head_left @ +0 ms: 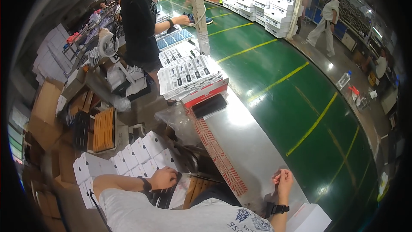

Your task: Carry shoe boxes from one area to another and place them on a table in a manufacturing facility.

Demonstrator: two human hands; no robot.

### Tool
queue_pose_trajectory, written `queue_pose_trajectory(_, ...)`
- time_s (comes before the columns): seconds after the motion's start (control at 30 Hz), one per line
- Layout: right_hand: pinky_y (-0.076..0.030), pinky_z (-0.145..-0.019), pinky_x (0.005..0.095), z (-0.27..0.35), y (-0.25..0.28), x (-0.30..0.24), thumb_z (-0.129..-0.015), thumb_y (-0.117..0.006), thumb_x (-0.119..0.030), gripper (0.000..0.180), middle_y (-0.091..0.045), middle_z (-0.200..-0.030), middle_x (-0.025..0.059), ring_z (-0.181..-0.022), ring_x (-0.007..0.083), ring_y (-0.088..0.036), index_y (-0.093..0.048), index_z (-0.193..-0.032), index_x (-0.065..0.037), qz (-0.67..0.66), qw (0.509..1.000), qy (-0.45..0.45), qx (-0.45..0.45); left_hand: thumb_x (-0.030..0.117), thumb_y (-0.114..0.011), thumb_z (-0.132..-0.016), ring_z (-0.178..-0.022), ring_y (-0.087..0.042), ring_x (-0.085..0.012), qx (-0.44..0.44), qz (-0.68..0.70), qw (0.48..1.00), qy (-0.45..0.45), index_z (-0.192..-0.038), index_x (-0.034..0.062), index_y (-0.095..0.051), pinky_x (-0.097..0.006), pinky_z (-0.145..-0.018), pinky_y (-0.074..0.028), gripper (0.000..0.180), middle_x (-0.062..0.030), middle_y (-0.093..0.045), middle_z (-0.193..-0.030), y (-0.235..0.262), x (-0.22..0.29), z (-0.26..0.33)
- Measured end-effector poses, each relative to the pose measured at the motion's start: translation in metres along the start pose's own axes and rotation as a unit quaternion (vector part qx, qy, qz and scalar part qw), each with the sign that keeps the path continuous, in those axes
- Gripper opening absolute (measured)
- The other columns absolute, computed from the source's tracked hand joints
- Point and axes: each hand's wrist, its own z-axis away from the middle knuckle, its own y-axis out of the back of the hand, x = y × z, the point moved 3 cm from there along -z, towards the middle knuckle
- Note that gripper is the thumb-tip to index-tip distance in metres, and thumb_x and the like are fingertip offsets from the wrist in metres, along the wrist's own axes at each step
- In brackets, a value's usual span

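My left hand [164, 178] is at the lower middle, beside stacked white boxes [140, 150]. Its fingers curl down next to a dark edge, and what they hold, if anything, is hidden. Over the bare metal worktop [234, 131] hangs my right hand [283, 181], its fingers loosely bent and apart with nothing between them. A white box [310, 220] lies near my right wrist at the lower edge. Farther up the worktop, a black phone-like slab [209, 106] lies in front of a red box [206, 93] topped with piled printed sheets [189, 73].
A green conveyor belt [279, 99] with yellow lines runs along the right. A person in black [139, 21] stands at the far left, one hand by a dark shoe [206, 19]. A fan post [198, 17] rises beyond the sheets. An orange slatted rack [104, 130] stands left.
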Motion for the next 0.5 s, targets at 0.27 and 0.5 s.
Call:
queue_pose_trajectory(0.27, -0.046, -0.046, 0.0209, 0.0012, 0.0000, 0.0014, -0.104, -0.054, -0.019, 0.015, -0.060, -0.068, 0.0033, -0.051, 0.0100, -0.056, -0.057, -0.102, -0.004, -0.020, 1.000, 0.004, -0.009, 0.026, -0.063, -0.084, -0.109, -0.061, -0.0286, -0.004, -0.009, 1.000, 0.010, -0.088, 0.0070, -0.074, -0.040, -0.090, -0.055, 0.022, -0.0046, -0.069, -0.114, -0.0003, -0.0018, 0.0003)
queue_pose_trajectory(0.5, -0.046, -0.046, 0.0215, -0.0018, 0.0047, 0.0046, -0.103, -0.055, -0.019, 0.016, -0.061, -0.067, 0.0040, -0.051, 0.0106, -0.057, -0.057, -0.101, -0.003, -0.033, 0.999, 0.013, -0.011, 0.022, -0.061, -0.082, -0.105, -0.062, -0.0302, 0.018, -0.007, 1.000, -0.008, -0.087, 0.0062, -0.074, -0.040, -0.088, -0.054, 0.021, -0.0065, -0.070, -0.110, 0.0023, 0.0028, -0.0015)
